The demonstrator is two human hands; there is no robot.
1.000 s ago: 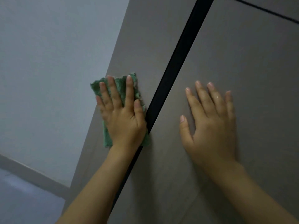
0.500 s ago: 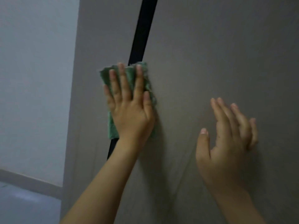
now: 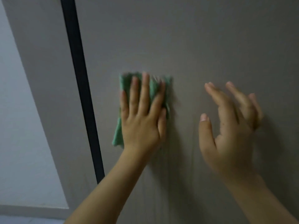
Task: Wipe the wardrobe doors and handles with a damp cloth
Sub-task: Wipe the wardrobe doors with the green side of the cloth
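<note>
A grey wardrobe door (image 3: 186, 42) fills most of the view. My left hand (image 3: 142, 120) lies flat with straight fingers on a folded green cloth (image 3: 119, 133), pressing it against the door's middle. The cloth shows above my fingertips and along the left side of my hand. My right hand (image 3: 231, 126) is to the right of it, fingers spread and loosely bent, tilted edge-on to the door; whether its fingertips touch the surface is unclear. Both hands are blurred. No handle shows.
A black vertical strip (image 3: 80, 88) separates this door from a narrower grey panel (image 3: 47, 78) on the left. Beyond that is a pale wall (image 3: 17, 126) with a skirting board (image 3: 32, 210) at the bottom left.
My left hand has slid the cloth rightward, off the black strip and onto the wide door. My right hand has lifted from flat on the door to a tilted pose.
</note>
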